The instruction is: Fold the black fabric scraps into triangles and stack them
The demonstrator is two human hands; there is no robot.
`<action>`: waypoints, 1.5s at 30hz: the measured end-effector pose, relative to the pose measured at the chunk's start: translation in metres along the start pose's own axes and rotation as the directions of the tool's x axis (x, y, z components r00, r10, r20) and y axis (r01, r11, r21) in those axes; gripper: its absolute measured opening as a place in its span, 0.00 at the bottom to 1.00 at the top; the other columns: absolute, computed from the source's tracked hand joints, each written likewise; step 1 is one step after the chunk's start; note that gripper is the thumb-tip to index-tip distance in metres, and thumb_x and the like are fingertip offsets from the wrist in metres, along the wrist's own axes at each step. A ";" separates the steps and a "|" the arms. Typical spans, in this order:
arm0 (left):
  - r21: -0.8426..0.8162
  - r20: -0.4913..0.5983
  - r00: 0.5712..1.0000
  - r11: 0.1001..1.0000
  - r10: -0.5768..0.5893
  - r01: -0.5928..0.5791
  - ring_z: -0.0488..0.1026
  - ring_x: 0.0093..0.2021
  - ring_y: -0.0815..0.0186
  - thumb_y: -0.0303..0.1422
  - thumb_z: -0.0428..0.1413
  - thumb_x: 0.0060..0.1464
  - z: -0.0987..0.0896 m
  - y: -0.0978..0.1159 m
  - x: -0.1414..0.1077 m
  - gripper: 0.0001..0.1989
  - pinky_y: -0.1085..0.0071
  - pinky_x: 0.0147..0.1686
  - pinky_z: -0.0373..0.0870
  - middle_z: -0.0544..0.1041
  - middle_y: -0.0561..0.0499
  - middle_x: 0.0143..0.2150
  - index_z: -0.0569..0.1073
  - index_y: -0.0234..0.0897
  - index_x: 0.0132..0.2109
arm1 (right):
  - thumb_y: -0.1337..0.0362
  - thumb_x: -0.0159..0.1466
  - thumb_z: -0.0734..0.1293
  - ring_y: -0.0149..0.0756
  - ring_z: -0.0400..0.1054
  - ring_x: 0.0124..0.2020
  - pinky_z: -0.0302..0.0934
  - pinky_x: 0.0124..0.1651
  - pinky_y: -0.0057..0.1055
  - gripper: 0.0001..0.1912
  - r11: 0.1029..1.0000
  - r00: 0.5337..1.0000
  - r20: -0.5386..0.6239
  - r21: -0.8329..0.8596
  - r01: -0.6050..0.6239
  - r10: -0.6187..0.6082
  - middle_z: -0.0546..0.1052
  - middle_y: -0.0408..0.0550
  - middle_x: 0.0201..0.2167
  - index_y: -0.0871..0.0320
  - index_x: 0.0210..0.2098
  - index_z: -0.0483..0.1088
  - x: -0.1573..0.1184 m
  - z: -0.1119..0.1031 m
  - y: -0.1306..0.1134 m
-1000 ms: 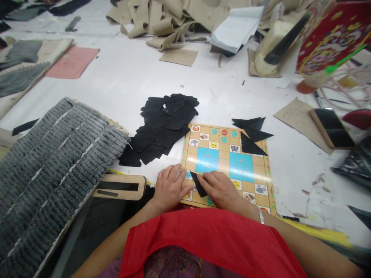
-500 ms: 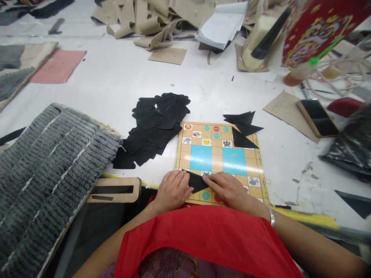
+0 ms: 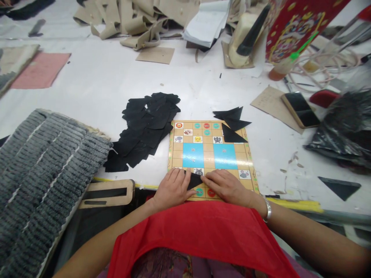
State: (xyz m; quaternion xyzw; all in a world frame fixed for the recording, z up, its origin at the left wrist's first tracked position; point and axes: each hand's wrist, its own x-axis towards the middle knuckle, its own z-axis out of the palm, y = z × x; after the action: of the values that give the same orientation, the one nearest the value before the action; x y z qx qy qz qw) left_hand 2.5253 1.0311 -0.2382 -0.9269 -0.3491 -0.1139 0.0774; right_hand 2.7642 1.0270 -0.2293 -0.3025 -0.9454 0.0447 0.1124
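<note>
A dark, roughly triangular flat piece (image 3: 194,180) of thin sheet material lies on the game board (image 3: 208,154) with printed animals and two blue rectangles. Over its left part is my left hand (image 3: 173,186), fingers bent and pressed together, thumb at the lower edge. The fingertips of my right hand (image 3: 227,188) pinch or press its right corner; the exact grip is hidden. Several folded black triangles (image 3: 233,133) rest on the board's upper right corner and beyond it. To the left is a pile of black cut pieces (image 3: 147,123).
A ribbed grey knitted stack (image 3: 55,166) lies at the left, near a slotted tan board (image 3: 107,193). At right are a phone (image 3: 300,110), a black plastic bag (image 3: 336,139) and a single black triangle (image 3: 339,187). Beige pieces (image 3: 130,23) and a white pad (image 3: 206,25) lie behind.
The whole view has shifted, so most things sit further left. Both hands stay on the black piece, my right fingertips close to its right corner; less of the piece shows.
</note>
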 end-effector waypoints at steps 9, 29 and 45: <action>0.065 -0.004 1.000 0.998 -0.020 0.020 0.65 0.49 0.53 0.48 0.44 0.58 0.001 0.012 0.003 0.27 0.57 0.50 0.60 0.71 0.39 0.49 0.69 0.29 0.53 | 0.68 0.65 0.56 0.38 0.61 0.37 0.57 0.36 0.35 0.13 0.999 0.996 -0.084 -0.033 0.025 -0.028 0.72 0.57 0.36 0.67 0.44 0.67 -0.005 -0.001 0.002; 0.027 -0.072 0.996 0.999 0.049 -0.047 0.66 0.46 0.55 0.46 0.47 0.57 0.010 0.030 0.010 0.25 0.60 0.46 0.62 0.71 0.41 0.48 0.68 0.32 0.54 | 0.67 0.65 0.58 0.37 0.61 0.39 0.57 0.40 0.35 0.15 0.993 0.987 -0.114 -0.007 -0.116 0.114 0.72 0.54 0.38 0.64 0.49 0.66 -0.023 0.002 -0.005; -0.159 -0.341 0.940 0.987 -0.023 -0.033 0.69 0.47 0.60 0.36 0.53 0.56 0.002 0.017 -0.025 0.10 0.63 0.47 0.66 0.75 0.47 0.44 0.73 0.35 0.41 | 0.73 0.61 0.58 0.39 0.62 0.40 0.58 0.42 0.36 0.16 0.968 0.964 -0.100 0.053 -0.243 0.248 0.71 0.55 0.39 0.64 0.48 0.66 -0.020 -0.002 -0.010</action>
State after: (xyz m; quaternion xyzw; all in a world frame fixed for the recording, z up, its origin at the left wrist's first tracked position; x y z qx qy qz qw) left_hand 2.5193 1.0032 -0.2480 -0.8972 -0.3175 -0.3009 0.0611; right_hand 2.7749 1.0079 -0.2294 -0.4170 -0.8922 0.0610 0.1621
